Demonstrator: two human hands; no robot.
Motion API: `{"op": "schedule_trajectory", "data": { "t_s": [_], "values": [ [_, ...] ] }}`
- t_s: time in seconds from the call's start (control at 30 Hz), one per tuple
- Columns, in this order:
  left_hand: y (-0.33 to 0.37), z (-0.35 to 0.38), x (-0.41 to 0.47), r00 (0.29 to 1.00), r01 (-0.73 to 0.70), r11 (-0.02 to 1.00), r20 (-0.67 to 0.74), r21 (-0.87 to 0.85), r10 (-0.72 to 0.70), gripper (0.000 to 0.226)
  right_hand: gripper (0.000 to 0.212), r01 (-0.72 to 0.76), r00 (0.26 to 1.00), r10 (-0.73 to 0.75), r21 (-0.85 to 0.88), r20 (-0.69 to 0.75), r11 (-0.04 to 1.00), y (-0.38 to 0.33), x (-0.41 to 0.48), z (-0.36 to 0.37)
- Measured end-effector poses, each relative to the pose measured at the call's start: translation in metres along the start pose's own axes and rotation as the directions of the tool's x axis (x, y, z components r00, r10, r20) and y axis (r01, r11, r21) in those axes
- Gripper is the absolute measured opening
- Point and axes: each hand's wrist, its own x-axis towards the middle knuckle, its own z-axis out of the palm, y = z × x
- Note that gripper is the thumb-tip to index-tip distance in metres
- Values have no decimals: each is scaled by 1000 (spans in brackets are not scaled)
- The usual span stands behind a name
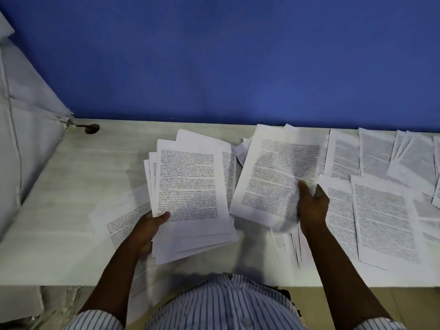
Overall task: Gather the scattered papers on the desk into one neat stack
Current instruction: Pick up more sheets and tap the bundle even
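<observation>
A blue-and-white striped shirt [221, 303] is filling the near edge. The left grip [147, 232] is clasping a fanned stack of white printed papers [190, 186] over the pale counter [71, 210]; the right grip [313, 206] is pinching one creased printed sheet [276, 177] beside it. Loose printed pages [385, 222] are lying farther right.

free: desk [59, 186] far left bare | blocked: loose sheets [385, 210] cover right | wall [214, 55] behind

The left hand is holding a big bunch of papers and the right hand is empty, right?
Not quite. The right hand isn't empty: in the head view it holds a printed sheet by its lower right corner. The left hand does hold a big bunch of papers.
</observation>
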Motion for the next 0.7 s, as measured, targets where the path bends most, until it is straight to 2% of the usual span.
{"op": "schedule_trajectory", "data": {
  "t_s": [0.07,0.13,0.2,0.27,0.3,0.33,0.37,0.43,0.5,0.6,0.63,0.7],
  "values": [
    [5,3,2,1000,-15,1000,20,5,15,37,18,-68,995,56,155,82,986,-8,4,3],
    [12,7,2,998,-40,999,45,11,39,37,26,-120,963,67,190,260,974,-18,4,7],
    [19,13,2,995,-68,998,75,13,67,34,31,-90,922,54,78,383,993,-33,0,13],
    [25,19,-1,990,-80,997,118,-2,79,31,27,72,922,-7,-154,386,985,-50,-1,19],
    [28,21,-2,988,-78,997,133,-3,77,30,24,198,925,-78,-296,373,934,-58,2,24],
    [29,24,-2,987,-72,997,145,0,72,30,22,354,904,-188,-423,384,834,-67,4,30],
    [31,27,-2,986,-66,998,154,2,65,29,22,505,852,-316,-500,417,703,-74,6,38],
    [32,36,-3,983,-57,998,172,-9,57,27,28,709,705,-499,-499,504,498,-84,6,60],
    [30,47,-4,979,-43,999,197,-12,45,31,30,773,633,-531,-505,564,384,-89,-3,85],
    [25,59,-8,966,-31,999,257,-9,32,31,19,818,560,-528,-528,639,229,-93,-26,120],
    [22,59,-9,964,-29,1000,265,4,27,30,17,829,543,-529,-518,653,211,-95,-32,128],
    [18,57,-13,963,-34,999,268,30,25,30,15,823,557,-507,-518,658,232,-97,-36,137]
  ]
}}
